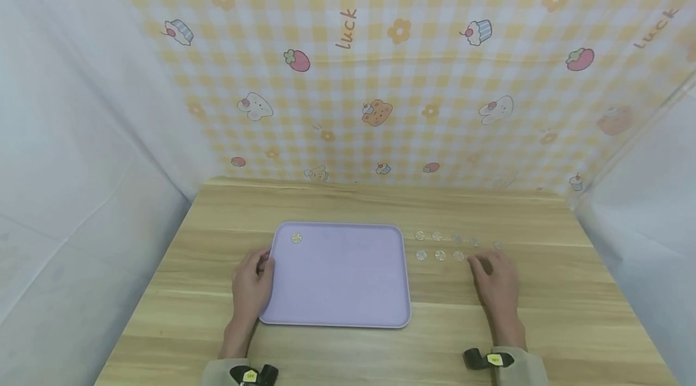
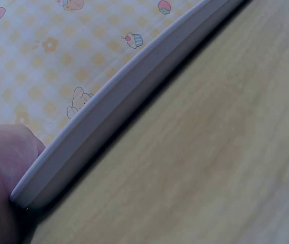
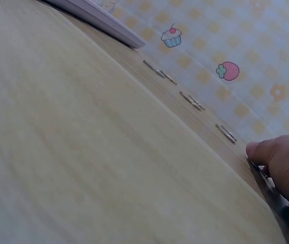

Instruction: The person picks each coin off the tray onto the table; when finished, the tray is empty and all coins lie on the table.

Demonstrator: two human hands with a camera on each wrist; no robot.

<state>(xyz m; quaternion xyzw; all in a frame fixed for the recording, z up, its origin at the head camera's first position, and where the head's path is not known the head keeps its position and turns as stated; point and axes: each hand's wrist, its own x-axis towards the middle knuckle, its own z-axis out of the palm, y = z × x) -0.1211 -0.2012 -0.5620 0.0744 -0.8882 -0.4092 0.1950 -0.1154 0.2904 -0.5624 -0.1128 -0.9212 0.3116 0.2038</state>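
My left hand (image 1: 253, 283) grips the left edge of a flat lilac tray (image 1: 339, 277), thumb along the rim. The left wrist view shows that hand (image 2: 4, 173) close against the tray's side wall (image 2: 109, 109). One gold-coloured coin (image 1: 296, 238) lies in the tray's far left corner. Right of the tray, several coins (image 1: 440, 255) lie flat in two rows. At the right end of the nearer row, my right hand (image 1: 497, 283) pinches a coin low at the tabletop; its thin edge (image 3: 253, 163) shows beneath the thumb in the right wrist view.
The wooden table (image 1: 337, 356) runs back to a yellow checked cloth (image 1: 353, 132) hung behind it. White sheets (image 1: 70, 162) hang on both sides. Between the tray and my right hand, coins (image 3: 190, 101) lie along the tabletop.
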